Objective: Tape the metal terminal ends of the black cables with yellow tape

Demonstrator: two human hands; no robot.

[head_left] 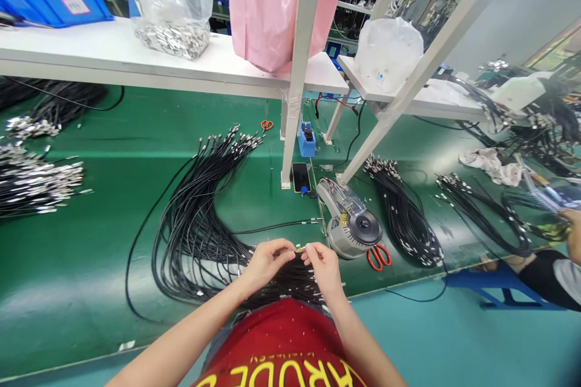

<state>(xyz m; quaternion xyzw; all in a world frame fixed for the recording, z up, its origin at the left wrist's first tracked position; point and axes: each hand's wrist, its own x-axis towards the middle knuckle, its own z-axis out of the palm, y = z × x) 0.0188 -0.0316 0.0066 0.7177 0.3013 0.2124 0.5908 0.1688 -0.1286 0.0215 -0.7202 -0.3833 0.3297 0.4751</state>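
Yellow piece [298,248] at fingertips, near edge of bench [104,254].
Left hand [267,262] and right hand [324,266] each hold one end, pinched narrowly; other fingers curled. Good handling calls for light, level fingertips, wrists steady. Counted, left to right: cables [181,224], beyond count; far scissors [267,125], one; phone [301,177], one; machine [347,236], one; near scissors [379,256], one.

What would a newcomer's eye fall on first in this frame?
Probably the big pink bag on the white shelf, top centre. Next, the curving black cable bundle on the green table, left of centre. Then the left hand and right hand, below centre, meeting at a small, partly yellow piece.
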